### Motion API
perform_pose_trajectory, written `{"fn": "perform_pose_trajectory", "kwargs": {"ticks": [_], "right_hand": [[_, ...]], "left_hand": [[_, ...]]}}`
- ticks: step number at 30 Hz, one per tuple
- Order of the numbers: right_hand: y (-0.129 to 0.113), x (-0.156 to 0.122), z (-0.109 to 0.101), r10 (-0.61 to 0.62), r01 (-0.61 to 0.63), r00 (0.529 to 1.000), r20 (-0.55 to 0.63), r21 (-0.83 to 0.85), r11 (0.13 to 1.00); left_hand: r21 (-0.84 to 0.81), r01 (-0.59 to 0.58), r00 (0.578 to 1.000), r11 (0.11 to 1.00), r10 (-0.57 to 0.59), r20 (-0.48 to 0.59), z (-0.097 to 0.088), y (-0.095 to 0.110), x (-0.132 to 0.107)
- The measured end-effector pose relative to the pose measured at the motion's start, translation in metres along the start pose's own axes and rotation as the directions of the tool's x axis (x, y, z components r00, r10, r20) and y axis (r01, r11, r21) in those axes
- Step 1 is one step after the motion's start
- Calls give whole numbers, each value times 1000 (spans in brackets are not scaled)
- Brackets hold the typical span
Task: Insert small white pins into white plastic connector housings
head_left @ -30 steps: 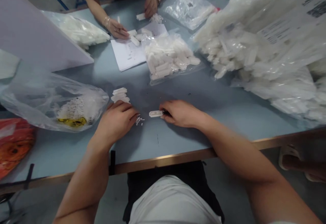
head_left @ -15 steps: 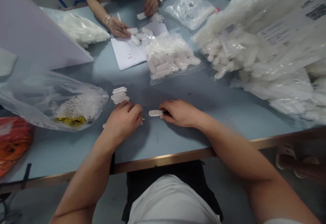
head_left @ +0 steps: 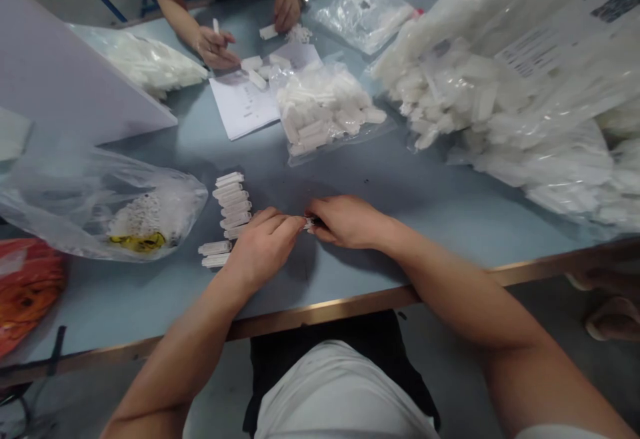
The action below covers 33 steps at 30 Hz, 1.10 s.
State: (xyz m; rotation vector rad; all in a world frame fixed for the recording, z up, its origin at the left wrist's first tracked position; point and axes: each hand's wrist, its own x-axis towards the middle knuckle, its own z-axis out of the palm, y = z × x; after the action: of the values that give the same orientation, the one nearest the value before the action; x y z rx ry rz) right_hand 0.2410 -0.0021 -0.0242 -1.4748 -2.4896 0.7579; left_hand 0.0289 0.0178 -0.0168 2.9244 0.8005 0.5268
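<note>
My left hand [head_left: 264,244] and my right hand [head_left: 345,220] meet over the blue table [head_left: 410,199], fingertips pinched together on a small white plastic connector [head_left: 308,224] that is mostly hidden between them. Just left of my left hand lies a row of several white connectors [head_left: 231,204], with two more [head_left: 215,254] laid below it. A clear bag of tiny white parts [head_left: 145,216] rests further left.
A clear bag of white connectors [head_left: 325,109] and a paper sheet [head_left: 240,102] lie mid-table. Large bags of white parts [head_left: 525,79] pile up at right. Another person's hands [head_left: 215,46] work at the far edge. An orange object [head_left: 25,289] sits at left.
My left hand moved right from the small loose parts to join my right hand on the connector. The row of finished connectors it covered now shows.
</note>
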Motion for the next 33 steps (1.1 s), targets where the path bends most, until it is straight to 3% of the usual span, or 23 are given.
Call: {"fn": "perform_pose_trajectory", "kwargs": {"ticks": [8,19,28,33], "right_hand": [[0,0,0,-6,6,1000,-24,3,1000],[1,0,0,-25,25,999,-24,10,1000],[1,-1,-1,-22,22,1000,-12,-6,1000],[1,0,0,-19,19,1000,-10,0,1000]], "left_hand": [[97,-10,1000,995,9,14,7,0,2],[46,-33,999,998,34,-14,10,0,6],[110,-46,996,993,37,76,8,1,2],[86,-60,998,994,57,36,7,1,1]]}}
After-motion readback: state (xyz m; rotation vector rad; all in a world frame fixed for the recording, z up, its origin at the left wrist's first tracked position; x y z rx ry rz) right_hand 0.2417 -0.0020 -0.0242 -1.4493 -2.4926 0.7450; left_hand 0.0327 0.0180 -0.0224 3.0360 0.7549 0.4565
